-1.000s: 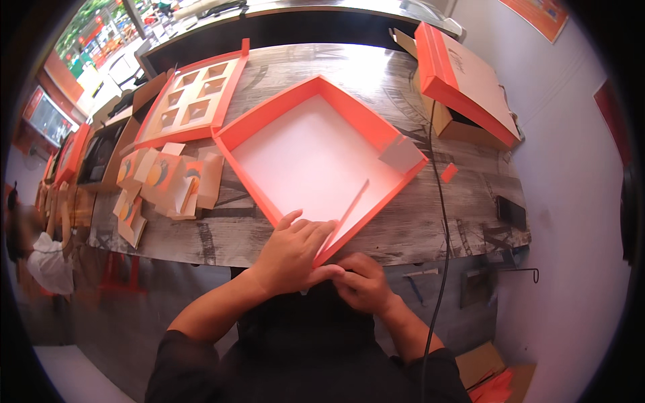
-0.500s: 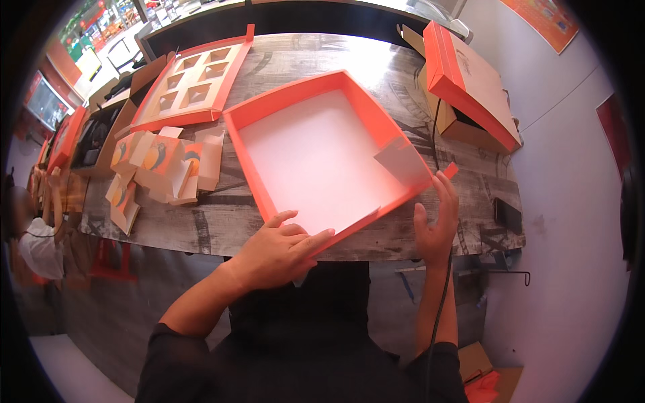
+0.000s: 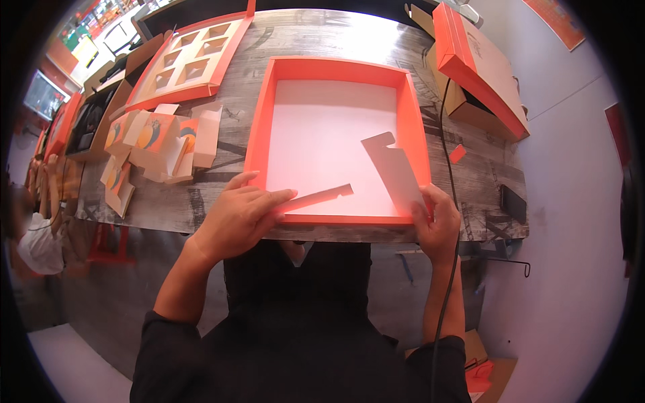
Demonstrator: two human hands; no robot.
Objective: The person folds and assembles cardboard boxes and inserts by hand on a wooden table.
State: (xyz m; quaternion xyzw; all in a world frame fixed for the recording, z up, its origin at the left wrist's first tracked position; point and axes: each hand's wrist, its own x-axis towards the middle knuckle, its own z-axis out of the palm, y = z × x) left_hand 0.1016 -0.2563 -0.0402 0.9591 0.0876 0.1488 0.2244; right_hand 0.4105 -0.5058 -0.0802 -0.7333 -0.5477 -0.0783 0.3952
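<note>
A large shallow orange box tray [image 3: 259, 127] with a white inside lies open on the grey wooden table [image 3: 336, 33]. My left hand [image 3: 238, 215] presses on the tray's near-left rim, its fingers resting on a narrow notched flap [image 3: 319, 197] that folds inward. My right hand [image 3: 437, 225] grips the near-right corner of the tray and holds up a pale side flap [image 3: 393, 168] that leans into the box.
Several small printed cartons [image 3: 158, 144] lie left of the tray. An orange insert with square cut-outs [image 3: 191, 60] sits at the back left. A closed orange-edged box [image 3: 477, 64] stands at the right, a black cable [image 3: 447, 134] running past it. A dark phone [image 3: 514, 203] lies near the right edge. A person stands at far left.
The tray has turned from a diagonal to square with the table edge. My right hand moved from beside my left to the near-right corner and took hold of the side flap.
</note>
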